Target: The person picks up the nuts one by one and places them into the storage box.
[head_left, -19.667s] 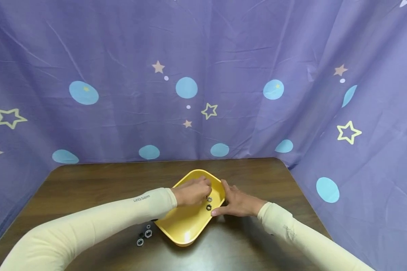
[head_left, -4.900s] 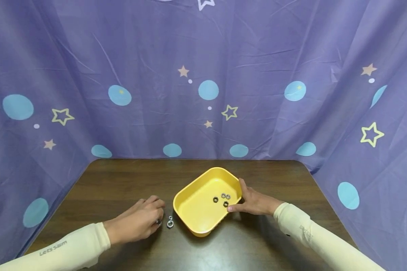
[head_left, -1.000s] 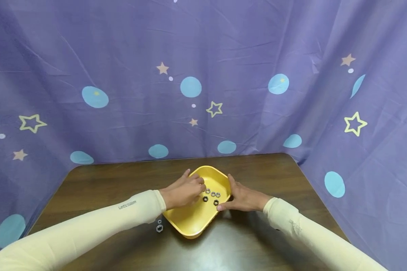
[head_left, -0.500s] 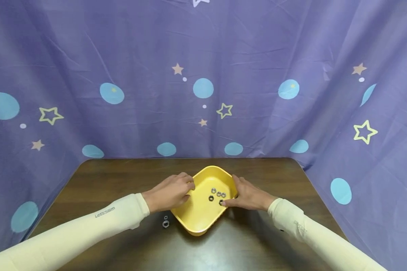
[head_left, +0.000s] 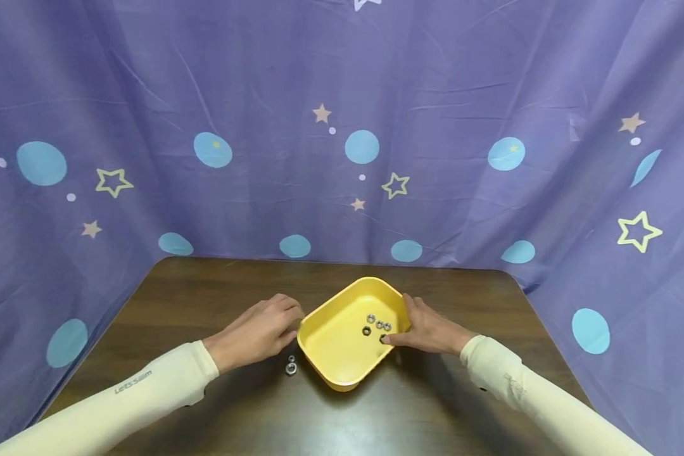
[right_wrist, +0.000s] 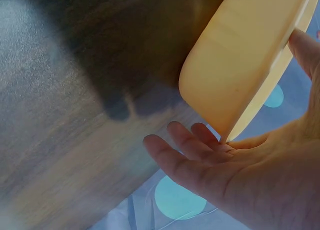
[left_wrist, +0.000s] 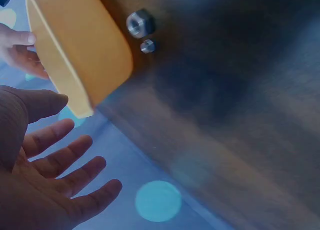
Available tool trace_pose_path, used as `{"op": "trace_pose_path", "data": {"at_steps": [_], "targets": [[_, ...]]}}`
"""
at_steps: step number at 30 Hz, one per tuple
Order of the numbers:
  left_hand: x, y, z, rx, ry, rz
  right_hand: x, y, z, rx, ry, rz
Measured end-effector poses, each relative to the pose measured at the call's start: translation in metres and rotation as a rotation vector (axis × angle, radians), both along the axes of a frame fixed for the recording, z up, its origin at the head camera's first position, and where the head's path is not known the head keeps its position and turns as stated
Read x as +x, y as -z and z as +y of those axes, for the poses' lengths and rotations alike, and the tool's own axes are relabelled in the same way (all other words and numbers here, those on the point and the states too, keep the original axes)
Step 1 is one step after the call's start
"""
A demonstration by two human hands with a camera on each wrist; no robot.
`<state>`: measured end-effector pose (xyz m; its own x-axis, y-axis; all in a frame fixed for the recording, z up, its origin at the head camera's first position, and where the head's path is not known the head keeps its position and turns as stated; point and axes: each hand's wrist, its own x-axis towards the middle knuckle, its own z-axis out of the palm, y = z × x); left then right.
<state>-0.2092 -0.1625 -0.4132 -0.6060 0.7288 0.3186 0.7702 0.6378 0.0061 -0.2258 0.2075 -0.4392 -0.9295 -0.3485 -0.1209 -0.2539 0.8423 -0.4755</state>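
Note:
A yellow plastic tub [head_left: 342,354] sits at an angle on the table. My right hand [head_left: 430,326] holds its right end, the thumb over the rim and the fingers along the outer wall, as the right wrist view shows. Several hex nuts [head_left: 371,318], silver and dark, lie loose on the tub's floor near that thumb. My left hand [head_left: 256,332] hovers just left of the tub; in the left wrist view its fingers [left_wrist: 67,157] are spread and hold nothing. Below it on the table lie a large silver nut [head_left: 291,368] and a small nut [head_left: 292,358].
The dark wooden table [head_left: 222,285] has rounded far corners. A purple curtain [head_left: 433,82] with stars and blue dots hangs behind it and along both sides.
Over the last second my left hand has left the tub's inside and moved left past its rim. Compared with earlier frames, the tub holds more nuts and fewer lie on the table.

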Motion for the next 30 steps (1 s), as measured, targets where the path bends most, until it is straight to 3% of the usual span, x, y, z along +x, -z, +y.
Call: {"op": "trace_pose_path", "data": {"at_steps": [9,19,30], "targets": [[0.014,0.019,-0.013,0.008,-0.105,-0.074,0.000,0.012,0.013,-0.093,0.009,0.024],[0.020,0.041,-0.011,-0.043,-0.040,-0.134,0.003,0.024,0.012,-0.120,0.000,0.049],[0.021,0.044,-0.010,-0.074,-0.034,-0.188,0.002,0.023,0.006,-0.084,0.001,0.016]]}}
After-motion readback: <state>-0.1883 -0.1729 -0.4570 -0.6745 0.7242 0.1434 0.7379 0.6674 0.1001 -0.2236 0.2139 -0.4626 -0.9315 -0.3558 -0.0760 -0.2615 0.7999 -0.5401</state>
